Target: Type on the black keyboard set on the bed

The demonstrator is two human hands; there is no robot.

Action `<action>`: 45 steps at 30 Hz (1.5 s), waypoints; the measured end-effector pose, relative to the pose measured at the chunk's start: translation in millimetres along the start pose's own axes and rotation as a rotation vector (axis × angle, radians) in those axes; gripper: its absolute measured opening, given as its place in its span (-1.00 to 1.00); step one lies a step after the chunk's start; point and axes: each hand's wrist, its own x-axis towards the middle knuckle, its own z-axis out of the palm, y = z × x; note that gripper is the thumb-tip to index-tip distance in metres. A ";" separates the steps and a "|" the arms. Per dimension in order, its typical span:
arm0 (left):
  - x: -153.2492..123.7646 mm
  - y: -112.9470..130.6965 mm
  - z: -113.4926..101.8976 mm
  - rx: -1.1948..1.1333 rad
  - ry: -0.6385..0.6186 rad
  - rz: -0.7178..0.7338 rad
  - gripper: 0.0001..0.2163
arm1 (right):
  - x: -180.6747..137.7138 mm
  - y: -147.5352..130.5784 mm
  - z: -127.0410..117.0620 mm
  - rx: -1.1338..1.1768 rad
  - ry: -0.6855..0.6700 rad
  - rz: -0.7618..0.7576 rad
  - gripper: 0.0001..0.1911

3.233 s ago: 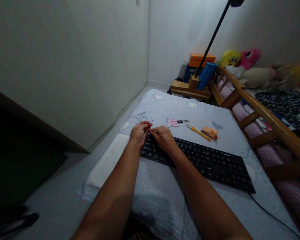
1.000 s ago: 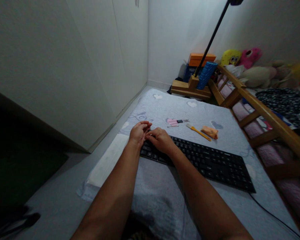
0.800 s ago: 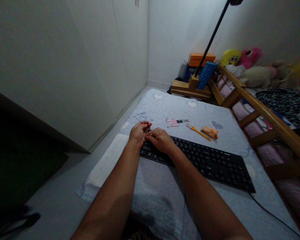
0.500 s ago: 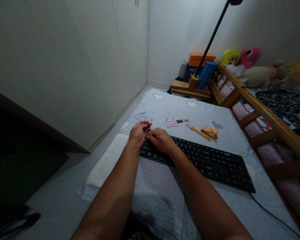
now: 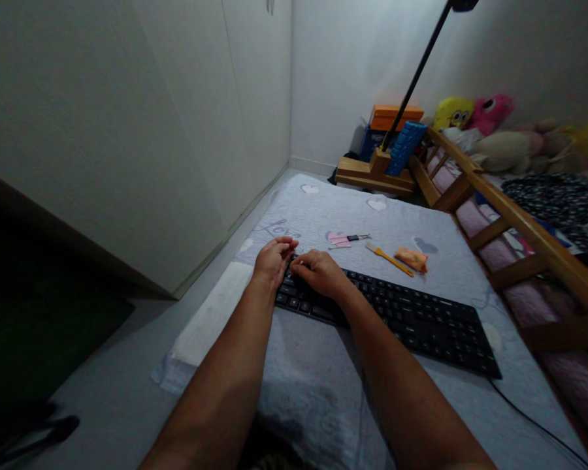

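Note:
A black keyboard [image 5: 411,313] lies slantwise on a pale quilted cover. At its left end rests my left hand [image 5: 273,260], palm turned inward, its fingers loosely bent and apart with nothing visible in them. My right hand [image 5: 318,271] is over the keys near that same end, thumb and fingertips pressed together. Whatever is in that pinch, if anything, is too small to make out. Beyond the keyboard are a small black-handled tool with wire ends [image 5: 355,237], a thin white stick [image 5: 340,247], a yellow-handled brush [image 5: 392,259] and a folded orange cloth [image 5: 411,258].
The quilted cover [image 5: 304,365] spreads beneath everything. A cable [image 5: 529,418] runs from the keyboard's right corner. Along the right stands a wooden bed rail [image 5: 524,228], with plush toys behind it. A pale wardrobe [image 5: 186,130] flanks the left; a wooden stand [image 5: 372,171] is at the back.
My right hand has shifted slightly to the right, away from my left fingers. The left hand stays by the keyboard's left end.

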 end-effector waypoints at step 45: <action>-1.4 0.4 0.4 0.006 0.013 0.003 -0.83 | -1.3 8.3 -9.6 -0.049 0.014 0.090 -0.80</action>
